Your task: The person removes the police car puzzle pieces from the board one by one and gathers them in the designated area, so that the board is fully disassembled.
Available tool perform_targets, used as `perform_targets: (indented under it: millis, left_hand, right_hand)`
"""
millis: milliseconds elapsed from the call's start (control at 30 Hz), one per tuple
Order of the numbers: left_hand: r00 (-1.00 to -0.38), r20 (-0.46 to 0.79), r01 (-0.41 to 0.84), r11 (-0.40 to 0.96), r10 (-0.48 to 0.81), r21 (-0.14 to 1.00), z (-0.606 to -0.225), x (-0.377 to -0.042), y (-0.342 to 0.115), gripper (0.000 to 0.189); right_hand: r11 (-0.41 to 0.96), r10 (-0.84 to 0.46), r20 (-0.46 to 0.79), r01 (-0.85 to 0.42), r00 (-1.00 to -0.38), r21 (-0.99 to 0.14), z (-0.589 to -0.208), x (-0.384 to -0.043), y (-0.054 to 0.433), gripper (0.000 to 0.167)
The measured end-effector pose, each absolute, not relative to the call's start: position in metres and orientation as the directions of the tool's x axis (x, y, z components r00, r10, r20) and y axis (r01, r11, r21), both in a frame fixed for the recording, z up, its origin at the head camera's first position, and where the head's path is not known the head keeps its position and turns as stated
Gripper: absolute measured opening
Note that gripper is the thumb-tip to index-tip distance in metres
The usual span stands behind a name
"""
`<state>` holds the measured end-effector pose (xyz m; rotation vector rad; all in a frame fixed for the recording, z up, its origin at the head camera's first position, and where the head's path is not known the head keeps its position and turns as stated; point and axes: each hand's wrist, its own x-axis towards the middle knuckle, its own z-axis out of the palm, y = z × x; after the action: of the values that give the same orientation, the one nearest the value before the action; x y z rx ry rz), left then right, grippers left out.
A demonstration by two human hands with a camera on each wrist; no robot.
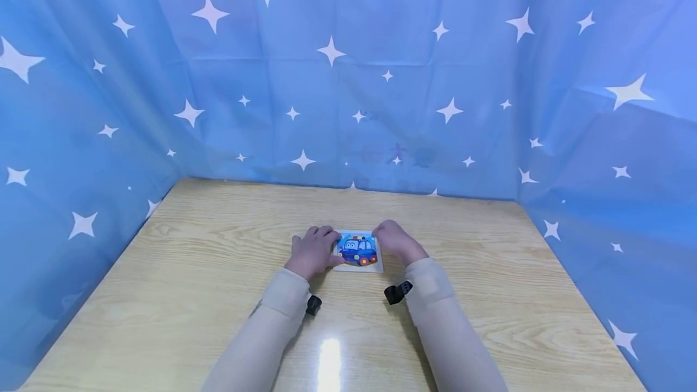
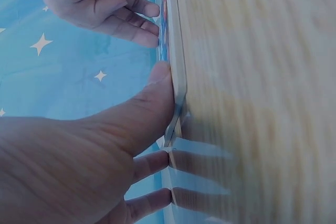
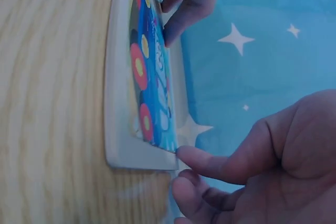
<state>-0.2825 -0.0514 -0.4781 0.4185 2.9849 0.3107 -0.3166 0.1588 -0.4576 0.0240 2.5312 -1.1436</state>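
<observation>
A small flat picture board (image 1: 357, 251) with a pale raised border and a blue cartoon car lies on the table. My left hand (image 1: 313, 251) holds its left side, the thumb at the near left corner and a finger at the far left one. In the left wrist view the left thumb (image 2: 157, 90) presses on the board's edge, while other fingertips touch the tabletop. My right hand (image 1: 396, 239) pinches the far right corner. In the right wrist view the right thumb (image 3: 210, 162) meets that corner, with curled fingers beside it.
The pale wood-grain table (image 1: 218, 295) runs back to a blue curtain (image 1: 327, 126) with white stars, which also closes off both sides. Each wrist carries a small black camera (image 1: 397, 293). A bright light reflection lies on the near tabletop.
</observation>
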Motion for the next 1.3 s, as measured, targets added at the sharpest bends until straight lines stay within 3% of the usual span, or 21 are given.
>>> perform_targets:
  millis: [633, 1000, 1300]
  left_hand:
    - [-0.952, -0.101, 0.266, 0.944, 0.289, 0.197, -0.48, -0.285, -0.052, 0.065]
    - [-0.95, -0.107, 0.268, 0.944, 0.292, 0.192, -0.477, -0.286, -0.054, 0.066]
    - [-0.948, -0.118, 0.268, 0.943, 0.294, 0.197, -0.478, -0.286, -0.056, 0.066]
  right_hand:
    - [0.632, -0.14, -0.32, 0.164, -0.937, -0.758, -0.462, -0.319, 0.168, 0.042]
    - [0.706, -0.159, -0.271, 0.083, -0.949, -0.703, -0.465, -0.324, 0.17, 0.032]
    - [0.673, -0.15, -0.265, 0.098, -0.953, -0.733, -0.467, -0.328, 0.171, 0.022]
